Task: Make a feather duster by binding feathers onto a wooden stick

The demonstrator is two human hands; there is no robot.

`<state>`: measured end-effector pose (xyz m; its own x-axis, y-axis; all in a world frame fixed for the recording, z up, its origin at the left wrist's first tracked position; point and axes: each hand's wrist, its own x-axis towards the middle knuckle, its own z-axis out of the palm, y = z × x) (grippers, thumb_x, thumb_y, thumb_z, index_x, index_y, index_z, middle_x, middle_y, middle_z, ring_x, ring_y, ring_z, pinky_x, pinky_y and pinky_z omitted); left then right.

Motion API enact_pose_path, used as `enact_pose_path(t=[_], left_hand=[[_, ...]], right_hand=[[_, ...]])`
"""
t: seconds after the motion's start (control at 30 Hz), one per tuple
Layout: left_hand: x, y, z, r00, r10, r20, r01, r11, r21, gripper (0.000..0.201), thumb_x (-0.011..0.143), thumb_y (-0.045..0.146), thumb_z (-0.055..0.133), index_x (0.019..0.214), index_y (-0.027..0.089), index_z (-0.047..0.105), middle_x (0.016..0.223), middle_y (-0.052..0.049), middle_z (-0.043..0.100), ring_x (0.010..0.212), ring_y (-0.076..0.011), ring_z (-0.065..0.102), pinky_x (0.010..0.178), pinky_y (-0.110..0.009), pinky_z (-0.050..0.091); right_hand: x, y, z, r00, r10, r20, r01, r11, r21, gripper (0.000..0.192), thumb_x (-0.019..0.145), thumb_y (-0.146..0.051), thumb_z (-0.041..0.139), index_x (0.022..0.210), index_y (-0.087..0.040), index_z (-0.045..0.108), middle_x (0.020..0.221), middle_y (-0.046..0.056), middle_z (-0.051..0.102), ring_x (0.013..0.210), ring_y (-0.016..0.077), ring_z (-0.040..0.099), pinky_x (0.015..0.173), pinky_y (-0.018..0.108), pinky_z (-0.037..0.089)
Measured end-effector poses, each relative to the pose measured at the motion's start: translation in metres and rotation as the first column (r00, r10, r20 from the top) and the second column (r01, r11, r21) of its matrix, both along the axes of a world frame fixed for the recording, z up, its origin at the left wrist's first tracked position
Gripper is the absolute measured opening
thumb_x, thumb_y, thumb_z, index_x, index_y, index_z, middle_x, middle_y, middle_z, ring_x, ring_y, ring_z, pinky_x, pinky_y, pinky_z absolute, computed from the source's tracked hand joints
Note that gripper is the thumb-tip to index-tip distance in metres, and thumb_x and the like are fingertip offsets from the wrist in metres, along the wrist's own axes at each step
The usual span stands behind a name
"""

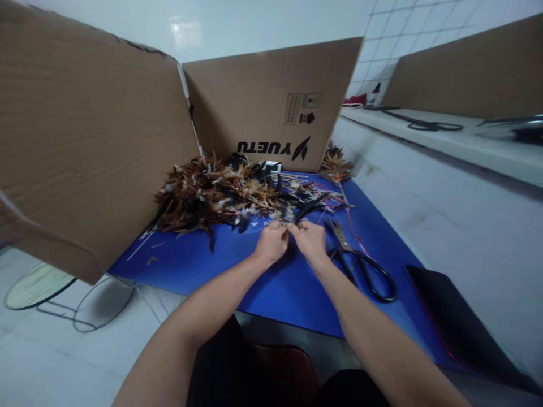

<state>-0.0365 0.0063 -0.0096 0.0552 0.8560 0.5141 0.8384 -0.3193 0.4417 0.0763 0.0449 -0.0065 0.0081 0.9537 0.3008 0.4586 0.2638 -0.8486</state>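
Note:
My left hand [272, 244] and my right hand [310, 242] meet over the blue tabletop [212, 271], fingers pinched closed and nearly touching. A small bunch of feathers pokes out beyond the fingertips, with a long black feather [309, 208] slanting up to the right and a grey-white fluffy part [284, 213]. What lies inside the pinch is hidden by the fingers. Just beyond my hands spreads a heap of brown and black feathers [199, 192]. Black-handled scissors [360, 257] lie beside my right hand, blades pointing away.
Cardboard panels stand at the left [85, 124] and back [254, 102]. Pink string [351, 223] and thin sticks [294, 177] lie past my hands. A dark flat object [462, 316] rests at the right edge. Another pair of scissors [432, 125] sits on the ledge [479, 141].

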Motion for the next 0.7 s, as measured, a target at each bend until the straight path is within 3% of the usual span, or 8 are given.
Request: enact_pose_path(t=[0.1,0.3,0.43,0.6,0.7], left_hand=[[-0.004,0.001,0.003,0.998,-0.038,0.057,0.038,0.999,-0.003,0.021,0.081,0.013,0.048,0.07,0.015,0.065,0.073,-0.005,0.061,0.073,-0.0153,0.055,0.072,-0.026,0.043],[-0.016,0.003,0.009,0.967,-0.044,0.249,0.085,0.984,-0.157,0.032,0.081,0.015,0.043,0.054,0.016,0.058,0.057,0.0,0.059,0.066,-0.0131,0.056,0.069,-0.023,0.042],[-0.017,0.007,0.005,0.91,-0.05,0.412,0.14,0.972,-0.191,0.02,0.078,0.012,0.046,0.064,0.016,0.058,0.056,0.002,0.06,0.057,-0.0111,0.058,0.065,-0.022,0.044],[-0.018,0.01,0.0,0.757,-0.086,0.648,0.262,0.948,-0.18,0.011,0.075,0.006,0.05,0.076,0.016,0.053,0.053,0.006,0.055,0.049,-0.0094,0.058,0.054,-0.02,0.045],[-0.022,0.009,0.001,0.8,-0.117,0.588,0.247,0.958,-0.146,0.015,0.076,0.006,0.053,0.086,0.016,0.055,0.054,0.007,0.055,0.047,-0.0093,0.056,0.053,-0.02,0.044]], right_hand=[[0.0,0.002,-0.002,0.993,0.029,-0.113,-0.032,0.999,-0.029,0.026,0.063,-0.039,0.06,0.05,-0.019,0.051,0.044,-0.005,0.039,0.048,0.0106,0.032,0.047,0.024,0.024],[-0.003,0.0,0.001,0.982,0.076,-0.171,-0.089,0.993,-0.071,0.03,0.064,-0.038,0.059,0.048,-0.019,0.043,0.045,-0.007,0.03,0.046,0.0073,0.025,0.044,0.022,0.02],[-0.001,0.0,0.001,0.965,0.107,-0.241,-0.134,0.986,-0.099,0.032,0.065,-0.04,0.059,0.05,-0.019,0.042,0.047,-0.007,0.031,0.047,0.0064,0.024,0.044,0.022,0.02],[0.003,0.004,-0.001,0.943,0.134,-0.305,-0.183,0.974,-0.137,0.035,0.064,-0.04,0.063,0.05,-0.02,0.037,0.043,-0.009,0.028,0.044,0.0056,0.024,0.043,0.022,0.019],[0.004,0.003,-0.001,0.932,0.163,-0.324,-0.22,0.964,-0.15,0.036,0.064,-0.04,0.064,0.051,-0.02,0.038,0.042,-0.009,0.029,0.042,0.0052,0.024,0.042,0.022,0.019]])
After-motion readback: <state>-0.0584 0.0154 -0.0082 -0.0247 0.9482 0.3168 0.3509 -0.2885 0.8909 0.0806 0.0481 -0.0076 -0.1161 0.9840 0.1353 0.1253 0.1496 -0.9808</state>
